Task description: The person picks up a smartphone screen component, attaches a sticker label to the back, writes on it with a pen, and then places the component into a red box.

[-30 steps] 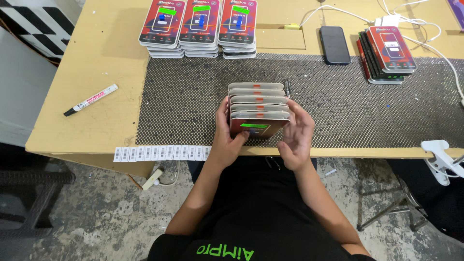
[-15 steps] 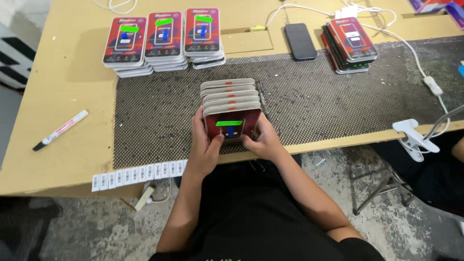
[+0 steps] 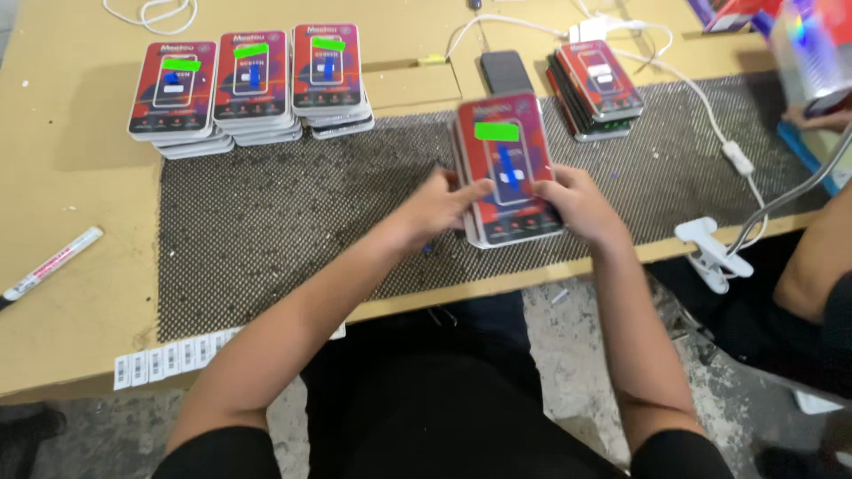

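A stack of flat red packages (image 3: 508,168) with a green sticker on top lies face up on the dark mesh mat (image 3: 266,222). My left hand (image 3: 441,206) grips the stack's left edge. My right hand (image 3: 579,204) holds its right edge. Three more stacks of the same red packages (image 3: 251,84) stand in a row at the far left of the mat. Another smaller stack (image 3: 596,87) sits at the far right.
A black phone (image 3: 504,69) lies behind the held stack, with white cables (image 3: 710,115) running right. A white marker (image 3: 49,266) and a strip of white labels (image 3: 169,359) rest on the wooden table (image 3: 71,177). A white clamp (image 3: 710,253) grips the table edge; another person's arm (image 3: 821,257) is at right.
The stack stood on edge between my hands; now it lies flat, face up, further out on the mat. The view has shifted left and closer.
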